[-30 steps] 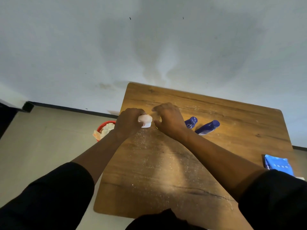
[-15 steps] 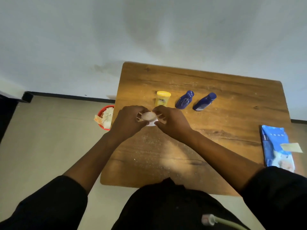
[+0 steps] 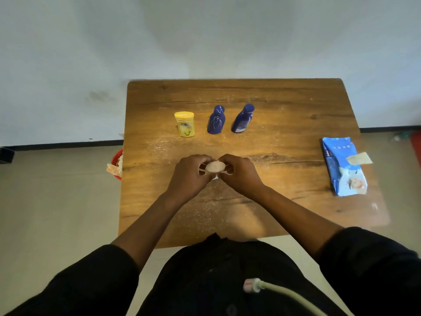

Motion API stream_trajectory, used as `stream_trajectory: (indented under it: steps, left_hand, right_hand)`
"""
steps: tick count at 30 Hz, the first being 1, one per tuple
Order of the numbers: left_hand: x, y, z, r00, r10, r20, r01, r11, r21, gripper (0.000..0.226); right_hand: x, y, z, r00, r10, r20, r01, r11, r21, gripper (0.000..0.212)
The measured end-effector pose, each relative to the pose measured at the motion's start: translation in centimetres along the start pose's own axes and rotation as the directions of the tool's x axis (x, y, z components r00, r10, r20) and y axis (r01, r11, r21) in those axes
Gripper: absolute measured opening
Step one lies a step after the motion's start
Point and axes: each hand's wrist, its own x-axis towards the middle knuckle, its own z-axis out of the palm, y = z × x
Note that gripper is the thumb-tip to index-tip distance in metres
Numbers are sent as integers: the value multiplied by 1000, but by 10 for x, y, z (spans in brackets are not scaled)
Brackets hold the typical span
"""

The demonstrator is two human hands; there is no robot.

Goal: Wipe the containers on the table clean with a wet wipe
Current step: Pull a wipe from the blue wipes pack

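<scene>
Both hands meet at the middle of the wooden table (image 3: 284, 106) around a small white container with a pale round top (image 3: 215, 167). My left hand (image 3: 190, 173) grips its left side and my right hand (image 3: 239, 173) grips its right side, fingers curled round it. Its lower part is hidden by the fingers. Farther back stand a yellow container (image 3: 185, 123) and two dark blue bottles (image 3: 216, 120) (image 3: 242, 119), in a row. A blue wet wipe pack (image 3: 342, 166) lies at the right edge with its flap raised. No loose wipe shows in either hand.
A red bin (image 3: 116, 165) holding crumpled wipes stands on the floor just off the table's left edge. White dust speckles the tabletop around my hands. A wall runs right behind the table. A pale cable (image 3: 273, 290) hangs near my lap.
The camera has tilted down, so the table sits lower and the yellow container and wipe pack show fully. Both hands stay on the small white container, held slightly nearer me.
</scene>
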Motion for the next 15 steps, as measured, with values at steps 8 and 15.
stream_trajectory:
  steps: [8,15]
  left_hand:
    - [-4,10,36,999,27,47,-29,999,42,36]
    - [-5,10,42,998,2,55,-6,996,89,38]
  right_hand:
    - [-25,29,-5,998,62,-29,-62,998,-10,30]
    - [-26,35,-6,998,55,-19,-54,998,34,33]
